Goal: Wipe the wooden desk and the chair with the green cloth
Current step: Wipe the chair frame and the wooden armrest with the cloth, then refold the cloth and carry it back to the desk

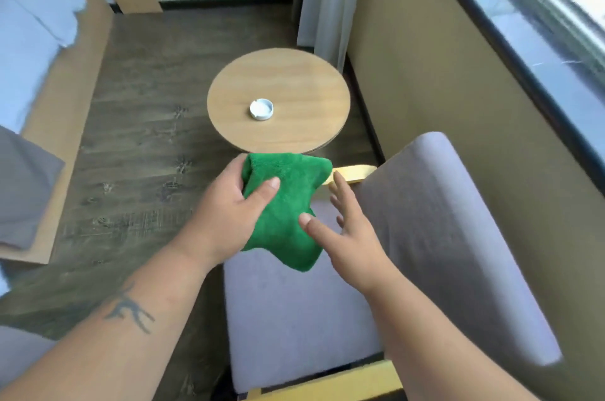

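The green cloth, bunched into a loose folded wad, is held in the air above the front part of the chair seat, just short of the near edge of the round wooden tabletop. The left hand grips its left side: the thumb lies across the top of the cloth and the other fingers wrap around its far left edge, so they are clamped on the fabric. The right hand is beside the cloth's right side, its fingers spread apart and holding nothing; only the thumb tip touches or nearly touches the lower right of the cloth. A white ashtray sits near the middle of the tabletop. The chair's grey backrest rises at the right, along the wall under the window.
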`<state>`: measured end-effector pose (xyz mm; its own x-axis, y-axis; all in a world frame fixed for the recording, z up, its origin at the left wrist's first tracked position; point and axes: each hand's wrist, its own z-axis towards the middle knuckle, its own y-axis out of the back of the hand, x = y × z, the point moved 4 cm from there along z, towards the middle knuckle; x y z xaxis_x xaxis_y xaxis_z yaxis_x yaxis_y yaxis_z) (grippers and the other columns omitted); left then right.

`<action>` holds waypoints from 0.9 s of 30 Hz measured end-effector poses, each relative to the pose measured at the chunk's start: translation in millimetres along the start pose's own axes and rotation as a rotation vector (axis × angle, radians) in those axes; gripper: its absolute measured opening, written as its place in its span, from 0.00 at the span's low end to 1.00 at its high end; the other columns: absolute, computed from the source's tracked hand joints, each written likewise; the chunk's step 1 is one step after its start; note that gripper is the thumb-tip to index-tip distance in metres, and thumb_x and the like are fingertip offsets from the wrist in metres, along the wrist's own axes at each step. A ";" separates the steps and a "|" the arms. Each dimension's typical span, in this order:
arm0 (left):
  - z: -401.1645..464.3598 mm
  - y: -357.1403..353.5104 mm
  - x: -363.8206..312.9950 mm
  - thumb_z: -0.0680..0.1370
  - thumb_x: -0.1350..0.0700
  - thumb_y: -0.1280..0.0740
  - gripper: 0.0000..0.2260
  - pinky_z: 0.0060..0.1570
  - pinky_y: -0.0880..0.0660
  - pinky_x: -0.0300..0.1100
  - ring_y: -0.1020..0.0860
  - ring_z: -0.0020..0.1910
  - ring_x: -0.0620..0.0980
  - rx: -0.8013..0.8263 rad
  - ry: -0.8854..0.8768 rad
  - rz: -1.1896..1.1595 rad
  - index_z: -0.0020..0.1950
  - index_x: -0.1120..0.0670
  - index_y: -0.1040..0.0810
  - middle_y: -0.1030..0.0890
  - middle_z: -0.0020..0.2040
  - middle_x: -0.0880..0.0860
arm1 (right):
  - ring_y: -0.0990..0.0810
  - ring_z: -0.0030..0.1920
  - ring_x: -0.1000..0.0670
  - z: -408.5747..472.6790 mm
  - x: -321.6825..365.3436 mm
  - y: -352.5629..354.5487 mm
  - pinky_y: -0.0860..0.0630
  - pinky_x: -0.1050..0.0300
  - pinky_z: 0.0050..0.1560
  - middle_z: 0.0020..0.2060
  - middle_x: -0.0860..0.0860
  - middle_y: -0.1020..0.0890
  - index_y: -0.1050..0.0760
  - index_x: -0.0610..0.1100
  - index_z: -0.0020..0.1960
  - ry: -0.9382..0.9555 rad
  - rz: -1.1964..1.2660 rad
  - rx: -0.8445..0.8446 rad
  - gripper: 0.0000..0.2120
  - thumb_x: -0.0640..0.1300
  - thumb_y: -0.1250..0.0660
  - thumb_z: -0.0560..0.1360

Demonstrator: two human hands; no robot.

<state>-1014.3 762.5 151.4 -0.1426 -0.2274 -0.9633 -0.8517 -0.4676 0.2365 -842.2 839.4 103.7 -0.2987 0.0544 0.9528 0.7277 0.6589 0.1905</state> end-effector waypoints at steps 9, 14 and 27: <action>-42.7 32.5 -104.7 0.77 0.56 0.33 0.10 0.50 0.18 0.54 0.15 0.53 0.58 0.330 -0.110 -0.357 0.57 0.53 0.20 0.14 0.54 0.57 | 0.22 0.68 0.37 -55.0 105.4 -9.9 0.31 0.32 0.71 0.67 0.41 0.21 0.28 0.45 0.72 0.039 0.556 -0.019 0.27 0.49 0.27 0.75; -62.6 58.2 -123.0 0.82 0.52 0.35 0.14 0.57 0.21 0.61 0.17 0.56 0.62 0.366 -0.154 -0.363 0.62 0.58 0.21 0.16 0.57 0.61 | 0.17 0.59 0.37 -102.6 147.6 -19.7 0.19 0.39 0.58 0.61 0.36 0.18 0.23 0.36 0.66 0.095 0.687 -0.176 0.17 0.42 0.32 0.80; -163.0 39.1 -162.6 0.73 0.59 0.28 0.21 0.64 0.26 0.58 0.20 0.63 0.61 0.833 -0.093 -0.354 0.66 0.58 0.22 0.18 0.63 0.60 | 0.15 0.55 0.35 -235.4 215.3 -1.6 0.19 0.33 0.56 0.55 0.37 0.15 0.19 0.39 0.58 0.205 0.507 -0.505 0.17 0.52 0.29 0.79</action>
<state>-942.2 642.0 338.0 0.1878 -0.1014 -0.9770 -0.9368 0.2803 -0.2091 -762.3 673.5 364.2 0.2350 0.0863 0.9682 0.9555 0.1623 -0.2464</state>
